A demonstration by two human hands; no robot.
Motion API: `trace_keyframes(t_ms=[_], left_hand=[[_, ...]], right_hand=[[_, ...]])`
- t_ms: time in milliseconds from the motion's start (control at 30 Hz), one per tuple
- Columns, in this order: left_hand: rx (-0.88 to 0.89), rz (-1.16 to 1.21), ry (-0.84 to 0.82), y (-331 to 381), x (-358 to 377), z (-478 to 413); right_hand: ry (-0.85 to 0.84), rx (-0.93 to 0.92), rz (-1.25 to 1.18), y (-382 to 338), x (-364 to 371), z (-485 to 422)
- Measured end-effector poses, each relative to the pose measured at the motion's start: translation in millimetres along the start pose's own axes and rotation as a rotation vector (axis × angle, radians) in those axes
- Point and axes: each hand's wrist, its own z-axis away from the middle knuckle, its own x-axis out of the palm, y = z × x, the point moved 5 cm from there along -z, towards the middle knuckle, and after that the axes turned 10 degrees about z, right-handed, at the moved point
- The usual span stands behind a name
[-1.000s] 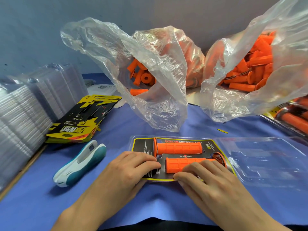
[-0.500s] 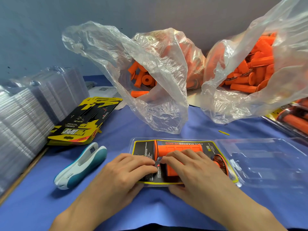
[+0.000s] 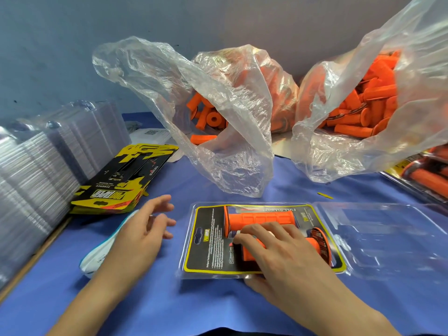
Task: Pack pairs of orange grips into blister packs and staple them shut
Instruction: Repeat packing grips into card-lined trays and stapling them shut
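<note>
**both grips seated, lid not folded yet**

blister pack [image 3: 211, 241] sits on the surface [image 3: 218, 309], far grip [image 3: 261, 218] and near grip [image 3: 251, 253] side by side in it over the printed card. right hand [image 3: 286, 253] lies flat on the near grip, fingers fairly straight, thumb at the pack's near edge, likely pinning it in its pocket. clear lid [image 3: 388, 236] lies open to the right. left hand [image 3: 143, 229] is loosely spread and holds nothing, just over the stapler [image 3: 97, 258], probably going for it. lid needs folding over first.
</note>
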Motion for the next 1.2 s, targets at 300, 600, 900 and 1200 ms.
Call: trace_keyframes(t_ms=[300, 600, 900, 1200], left_hand=[[-0.577, 0.205, -0.187, -6, 60, -21], [-0.330, -0.225, -0.029, 4, 64, -29], [-0.326, -0.190, -0.045, 1, 63, -28], [-0.323, -0.108, -0.094, 6, 63, -24]], right_hand=[[0.032, -0.006, 0.008, 0, -2, 0], [0.030, -0.017, -0.017, 0, -2, -2], [0.388, 0.211, -0.362, 26, -51, 28], [0.955, 1.496, -1.366, 71, -1, 153]])
